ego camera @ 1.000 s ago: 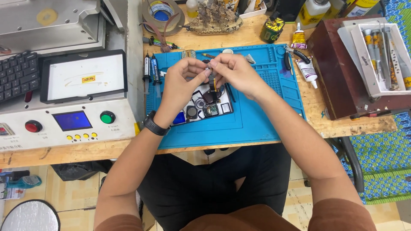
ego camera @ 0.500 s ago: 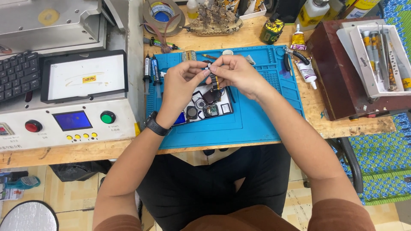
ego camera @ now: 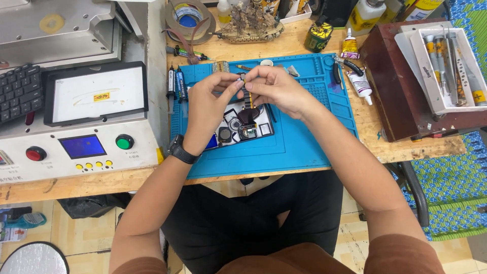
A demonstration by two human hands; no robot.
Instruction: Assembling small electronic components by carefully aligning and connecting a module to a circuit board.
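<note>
Wooden planks make up the desk (ego camera: 416, 152), and most of its middle is covered by one blue work mat (ego camera: 304, 147). At the desk's left edge stands one grey machine (ego camera: 76, 147) with one red button (ego camera: 33, 153), one small blue screen (ego camera: 82, 146) and one green button (ego camera: 124, 141). Two dark pens (ego camera: 175, 83) lie along the mat's left edge. Over the mat's far half the left hand (ego camera: 205, 106), with one black watch on its wrist, and the right hand (ego camera: 276, 91) meet; both pinch shut on one small dark flex part (ego camera: 247, 95) held just above the mat. Below it one tray of small parts (ego camera: 242, 127) rests on the mat. At the desk's right edge one brown box (ego camera: 401, 91) carries one white tray of tools (ego camera: 446, 66).
</note>
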